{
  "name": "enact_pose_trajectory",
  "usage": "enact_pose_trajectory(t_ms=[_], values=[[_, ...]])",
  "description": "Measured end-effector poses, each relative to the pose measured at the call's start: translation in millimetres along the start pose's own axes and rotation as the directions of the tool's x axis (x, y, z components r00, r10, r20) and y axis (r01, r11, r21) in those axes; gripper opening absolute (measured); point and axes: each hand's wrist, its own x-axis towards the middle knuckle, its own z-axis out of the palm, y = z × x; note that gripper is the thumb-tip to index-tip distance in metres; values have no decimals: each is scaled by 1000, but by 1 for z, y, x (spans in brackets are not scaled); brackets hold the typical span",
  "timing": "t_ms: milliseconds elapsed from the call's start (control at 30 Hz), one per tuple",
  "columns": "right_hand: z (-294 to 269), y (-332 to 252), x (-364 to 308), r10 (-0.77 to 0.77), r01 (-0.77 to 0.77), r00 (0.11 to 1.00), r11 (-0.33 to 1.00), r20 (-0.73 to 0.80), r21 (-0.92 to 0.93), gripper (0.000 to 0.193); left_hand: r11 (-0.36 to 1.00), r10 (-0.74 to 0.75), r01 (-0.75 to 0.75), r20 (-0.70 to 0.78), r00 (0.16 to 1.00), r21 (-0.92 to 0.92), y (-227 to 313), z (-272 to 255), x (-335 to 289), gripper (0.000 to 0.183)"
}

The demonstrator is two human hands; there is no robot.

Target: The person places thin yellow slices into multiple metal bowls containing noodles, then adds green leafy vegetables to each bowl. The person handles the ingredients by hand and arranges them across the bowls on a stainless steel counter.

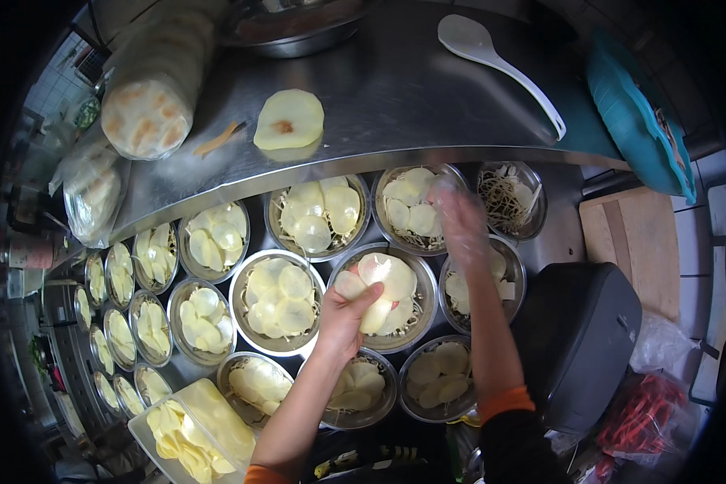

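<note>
My left hand grips a few thin, pale potato slices between thumb and fingers, over a round metal bowl that has more slices in it. My right hand, seemingly in a clear plastic glove, is blurred by motion at the right side of another metal bowl. Its fingers cannot be made out. Several similar bowls stand in rows around both hands, most with potato slices laid over thin pale strips. At the far right, one bowl holds mainly brownish strips.
A raised steel shelf carries a white serving spoon, a large potato slice, bagged flatbreads and a metal basin. A tub of slices sits lower left. Rightward are a black appliance, wooden board and teal container.
</note>
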Motion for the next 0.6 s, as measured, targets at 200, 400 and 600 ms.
enact_pose_trajectory(t_ms=[200,400,600], values=[[10,18,-75,-59,47,969,997,242,56,17,986,114,-108,-37,993,126,-9,12,6,38],[-22,43,-1,-402,333,861,909,-313,-252,16,976,-91,88,-5,996,-200,-2,7,-1,31],[-23,48,29,-343,334,939,906,10,-259,19,963,-108,130,105,989,-234,1,7,-1,29]])
